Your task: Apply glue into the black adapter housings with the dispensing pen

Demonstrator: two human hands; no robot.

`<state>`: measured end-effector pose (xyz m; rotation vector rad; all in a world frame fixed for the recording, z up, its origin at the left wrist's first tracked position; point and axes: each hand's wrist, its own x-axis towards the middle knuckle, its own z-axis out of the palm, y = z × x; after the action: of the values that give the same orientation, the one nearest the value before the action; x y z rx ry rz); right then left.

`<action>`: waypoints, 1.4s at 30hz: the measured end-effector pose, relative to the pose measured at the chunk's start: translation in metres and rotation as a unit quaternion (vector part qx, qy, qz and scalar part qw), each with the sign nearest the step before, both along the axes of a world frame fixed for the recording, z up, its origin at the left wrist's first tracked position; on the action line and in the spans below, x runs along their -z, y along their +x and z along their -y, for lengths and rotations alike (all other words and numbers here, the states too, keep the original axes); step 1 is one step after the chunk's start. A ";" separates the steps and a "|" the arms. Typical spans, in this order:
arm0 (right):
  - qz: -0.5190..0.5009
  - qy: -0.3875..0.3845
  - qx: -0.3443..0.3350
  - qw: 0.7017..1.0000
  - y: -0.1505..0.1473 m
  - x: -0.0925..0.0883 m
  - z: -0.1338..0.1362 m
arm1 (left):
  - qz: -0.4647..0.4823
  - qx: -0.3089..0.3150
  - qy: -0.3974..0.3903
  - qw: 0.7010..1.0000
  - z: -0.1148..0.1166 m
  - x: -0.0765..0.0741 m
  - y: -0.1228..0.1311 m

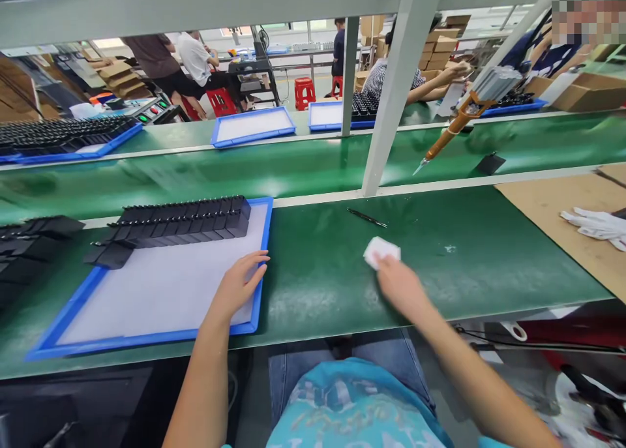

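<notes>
My right hand (397, 283) is closed on a folded white wipe (383, 247), pressed to the green work surface (313, 272). Over the right rim of a blue-edged tray (267, 226) rests my left hand (243, 280), its fingers stretched and nothing in it. White sheeting lines the tray, and rows of black box-shaped parts (190, 223) stand along its far side. One more black part (111, 253) sits at the tray's left edge. A thin black pen-like tool (366, 218) lies beyond the wipe.
An orange dispensing tool (450, 134) hangs at the right behind a grey post (391, 96). More black parts (29, 252) are stacked at far left. Brown cardboard (572, 207) and a white glove (594, 225) lie at right. Several people work beyond the green belt (220, 171).
</notes>
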<state>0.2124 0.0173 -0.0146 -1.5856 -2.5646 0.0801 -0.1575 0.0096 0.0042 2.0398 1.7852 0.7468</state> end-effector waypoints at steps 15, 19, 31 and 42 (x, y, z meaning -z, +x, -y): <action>-0.359 -0.024 -0.060 0.931 0.006 -0.027 0.034 | 0.021 -0.001 -0.007 1.000 0.002 0.002 -0.002; -0.246 0.189 0.234 0.921 0.134 -0.018 0.046 | -0.006 0.011 0.011 1.000 0.000 0.003 -0.001; -0.081 0.038 -0.225 0.970 -0.078 0.032 0.096 | -0.010 -0.007 -0.001 1.000 0.001 0.002 0.001; -0.300 -0.216 -0.372 0.851 -0.113 -0.010 0.071 | 0.018 0.004 -0.006 1.000 -0.001 0.007 -0.006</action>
<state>0.0992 -0.0536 -0.0042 -0.3848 -2.5166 1.0895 -0.1632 0.0106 -0.0025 2.0127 1.7574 0.7636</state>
